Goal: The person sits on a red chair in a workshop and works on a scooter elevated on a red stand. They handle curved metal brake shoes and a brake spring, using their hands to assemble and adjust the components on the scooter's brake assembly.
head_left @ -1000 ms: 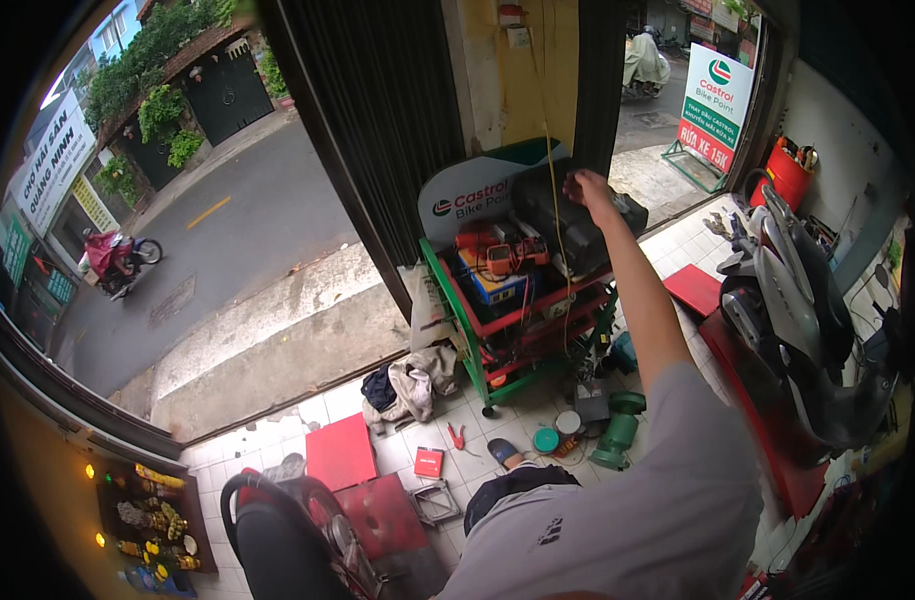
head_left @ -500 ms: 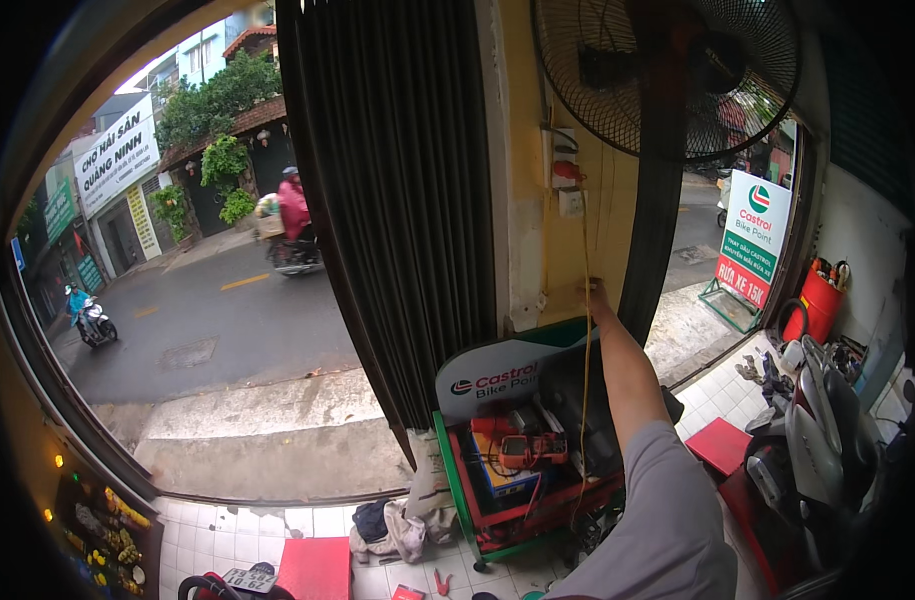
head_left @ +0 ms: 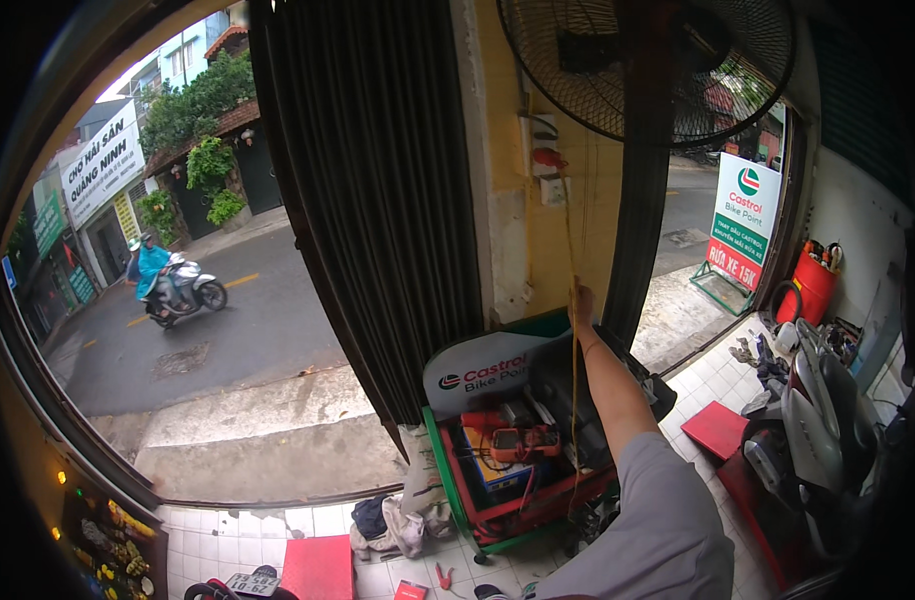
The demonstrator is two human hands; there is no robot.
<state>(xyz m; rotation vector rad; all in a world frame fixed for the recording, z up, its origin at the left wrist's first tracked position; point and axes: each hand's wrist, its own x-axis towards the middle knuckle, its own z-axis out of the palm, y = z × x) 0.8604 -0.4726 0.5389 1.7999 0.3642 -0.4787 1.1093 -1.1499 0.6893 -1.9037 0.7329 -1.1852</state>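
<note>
One arm is stretched in my head view: I have the right one, in a grey sleeve (head_left: 668,510), nearly straight, forward and upward. Its right hand (head_left: 582,306) is raised before the yellow wall (head_left: 598,215), with the fingers closed, as far as I can see, on a thin yellow cord (head_left: 576,410). This cord comes down from near the wall sockets (head_left: 554,190), passes the hand and hangs in front of the black case (head_left: 550,385), down to the cart. For the left hand I cannot tell the state, because it is out of my view.

The red tray (head_left: 538,511) of the cart carries an orange meter (head_left: 523,442), lying over a blue and yellow box (head_left: 500,472). At far right, a red drum (head_left: 810,292) contains several objects, which stick out of its top.
</note>
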